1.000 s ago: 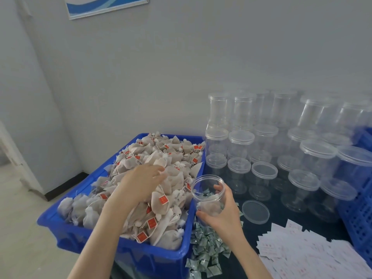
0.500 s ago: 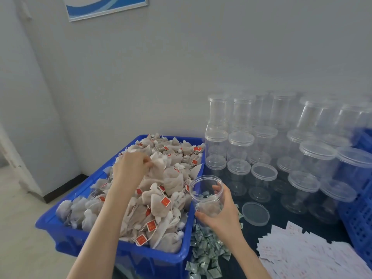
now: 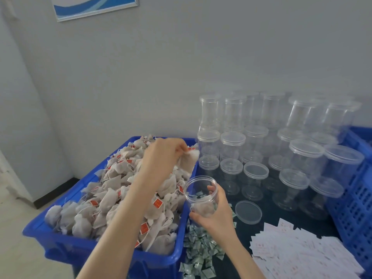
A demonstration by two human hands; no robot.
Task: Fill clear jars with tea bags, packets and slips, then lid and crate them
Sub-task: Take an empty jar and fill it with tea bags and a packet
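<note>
Pinching a tea bag in my left hand above the blue bin, I gripped the open jar with my right hand by the table's left edge.

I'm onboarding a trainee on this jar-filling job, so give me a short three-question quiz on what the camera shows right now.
1. True or false: the open jar in the right hand already has something inside.
2. What does the left hand pinch? A) a lid B) a tea bag C) a paper slip
3. Fill in: the loose lid lies flat on the dark ____.

Key: 1. True: a tea bag and a small packet show through the wall. 2. B: a tea bag, lifted above the blue bin. 3. Table.
</note>
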